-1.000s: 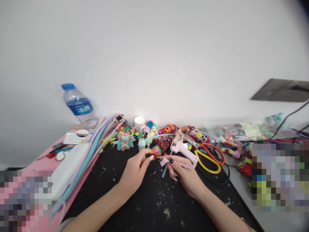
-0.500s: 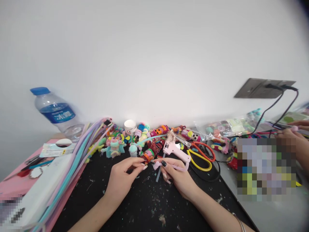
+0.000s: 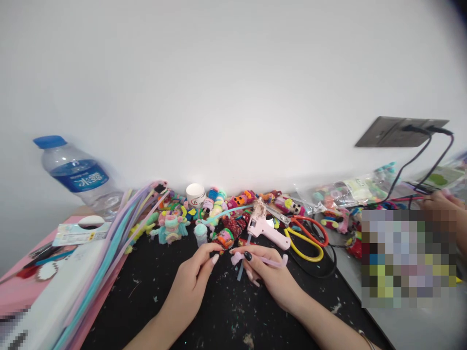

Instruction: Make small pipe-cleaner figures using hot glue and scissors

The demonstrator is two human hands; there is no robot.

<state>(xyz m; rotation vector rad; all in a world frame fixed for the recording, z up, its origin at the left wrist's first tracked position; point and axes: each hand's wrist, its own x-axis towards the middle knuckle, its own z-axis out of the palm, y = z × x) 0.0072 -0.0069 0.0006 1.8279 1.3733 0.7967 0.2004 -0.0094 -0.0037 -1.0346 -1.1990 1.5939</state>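
Across the right hand [image 3: 274, 278] runs a lilac stem [image 3: 273, 264], knob [image 3: 237, 258] leftward.

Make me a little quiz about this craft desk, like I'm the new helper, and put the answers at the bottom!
1. What does the right grip hold?
A) a paper cup
B) a lilac pipe cleaner
C) a power plug

2. True or false: the water bottle has a red cap.

3. Fill in the blank: the pink tool lying beside the scissors is a ____.

Key:
1. B
2. False; the bottle cap is blue.
3. hot glue gun
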